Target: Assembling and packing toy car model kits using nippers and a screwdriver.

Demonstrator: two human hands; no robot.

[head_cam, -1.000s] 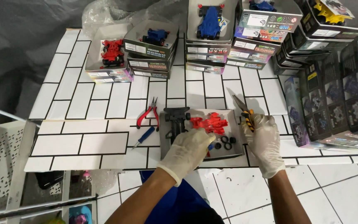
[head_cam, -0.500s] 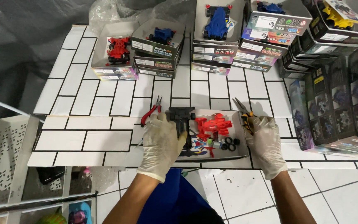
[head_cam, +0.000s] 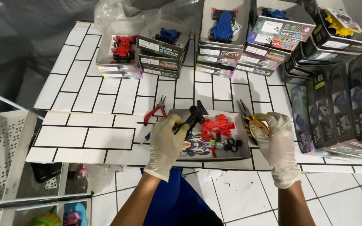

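1. White tiled table (head_cam: 105, 138) fills centre frame; front edge runs just below the tray, so little spare surface there. Open tiles at left-centre, free for moving.
2. Stacked model-car kit boxes (head_cam: 164, 54) along the top and down the right edge; tight on the right side.
3. Open kit tray (head_cam: 239, 152) at centre, near the front edge: red parts (head_cam: 216, 125) still loose, black wheels (head_cam: 231, 144) unmounted. Judged early in assembly, most left.
4. Left hand (head_cam: 166, 140), gloved, fingers curled shut around a black chassis part (head_cam: 194, 116), lifted just over the tray's left end.
5. Right hand (head_cam: 275, 142), gloved, closed on yellow-handled cutters (head_cam: 250, 119) at the tray's right edge.
6. Red-handled pliers (head_cam: 156, 112) untouched, just left of the tray.
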